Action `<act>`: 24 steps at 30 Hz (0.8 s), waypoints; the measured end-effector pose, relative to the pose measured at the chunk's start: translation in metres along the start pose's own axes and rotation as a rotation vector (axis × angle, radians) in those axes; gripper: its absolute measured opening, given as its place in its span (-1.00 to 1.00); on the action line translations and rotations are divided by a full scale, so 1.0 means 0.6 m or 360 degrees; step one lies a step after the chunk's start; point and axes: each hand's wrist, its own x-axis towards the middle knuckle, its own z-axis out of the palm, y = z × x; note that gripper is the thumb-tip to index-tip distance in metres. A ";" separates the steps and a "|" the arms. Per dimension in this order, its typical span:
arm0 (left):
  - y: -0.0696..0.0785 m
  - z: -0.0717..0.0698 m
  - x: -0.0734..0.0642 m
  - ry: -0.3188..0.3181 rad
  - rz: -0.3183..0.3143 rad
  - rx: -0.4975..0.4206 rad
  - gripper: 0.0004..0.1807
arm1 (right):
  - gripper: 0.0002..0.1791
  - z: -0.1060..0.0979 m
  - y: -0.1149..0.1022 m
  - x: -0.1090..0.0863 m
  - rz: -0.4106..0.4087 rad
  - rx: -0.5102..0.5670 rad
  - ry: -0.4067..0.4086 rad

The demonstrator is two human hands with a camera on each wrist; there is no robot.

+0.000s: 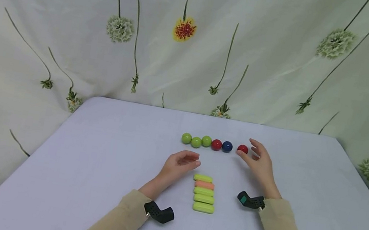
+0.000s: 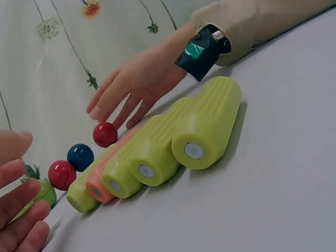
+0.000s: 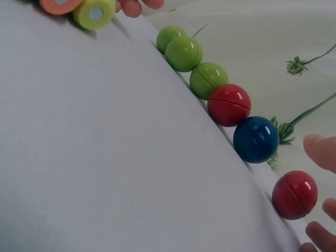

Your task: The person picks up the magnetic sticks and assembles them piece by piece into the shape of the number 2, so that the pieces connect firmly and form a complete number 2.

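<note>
My right hand (image 1: 260, 165) is at the right end of a row of glossy balls, with thumb and fingers spread around a red ball (image 3: 295, 195). In the right wrist view its fingertips (image 3: 318, 234) stand apart from that ball. Left of it sit a blue ball (image 1: 227, 146), another red ball (image 1: 216, 145) and three green balls (image 1: 196, 142). My left hand (image 1: 178, 166) hovers in front of the green balls, fingers loosely bent and holding nothing. Nearby lies a column of ribbed plastic cylinders, one orange cylinder (image 1: 204, 184) among several yellow-green cylinders (image 1: 204, 198).
A white-covered table (image 1: 87, 180) carries everything. Behind it hangs a pale curtain (image 1: 271, 44) printed with flowers. Each wrist wears a black camera, the left camera (image 1: 159, 212) and the right camera (image 1: 251, 200) flanking the cylinders.
</note>
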 end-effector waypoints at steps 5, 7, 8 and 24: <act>-0.004 -0.001 -0.003 -0.0176 -0.0042 0.0199 -0.65 | -0.33 0.008 0.013 0.003 -0.0026 0.0016 0.0006; -0.005 -0.001 -0.004 -0.0244 -0.0022 0.0278 -0.67 | -0.36 0.010 0.015 0.003 -0.0033 0.0007 0.0004; -0.005 0.000 -0.004 -0.0271 0.0006 0.0314 -0.69 | -0.37 0.011 0.016 0.003 -0.0035 -0.0004 0.0000; -0.011 0.006 0.004 -0.0340 0.0305 0.0600 -0.78 | -0.51 0.021 0.023 -0.002 -0.0129 -0.0236 0.0072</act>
